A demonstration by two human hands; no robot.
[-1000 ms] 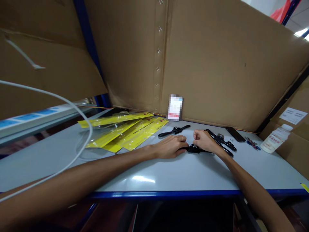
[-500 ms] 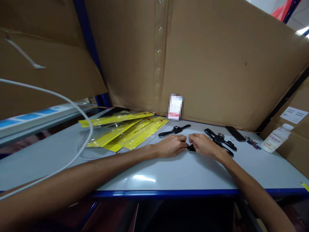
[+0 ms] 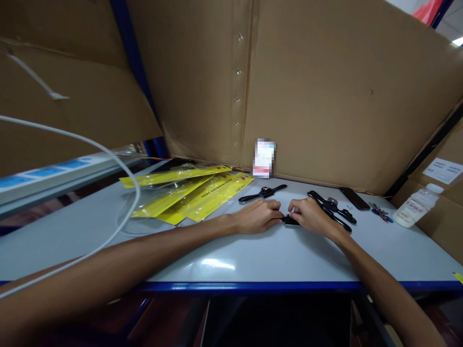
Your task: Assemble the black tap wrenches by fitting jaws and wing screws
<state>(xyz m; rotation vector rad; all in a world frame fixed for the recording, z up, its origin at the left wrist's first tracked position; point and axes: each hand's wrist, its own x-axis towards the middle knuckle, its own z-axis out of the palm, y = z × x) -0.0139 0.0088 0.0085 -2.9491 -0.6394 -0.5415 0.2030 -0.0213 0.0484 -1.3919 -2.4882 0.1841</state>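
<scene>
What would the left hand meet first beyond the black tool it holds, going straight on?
Likely the right hand, which is at the black tool just ahead of the left hand; exact depth is hard to judge.

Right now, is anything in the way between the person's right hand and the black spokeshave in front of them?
Nothing visible stands between them: the right hand is right at the spokeshave, by its middle. The left hand holds one end. Another spokeshave lies farther back, not between.
</scene>
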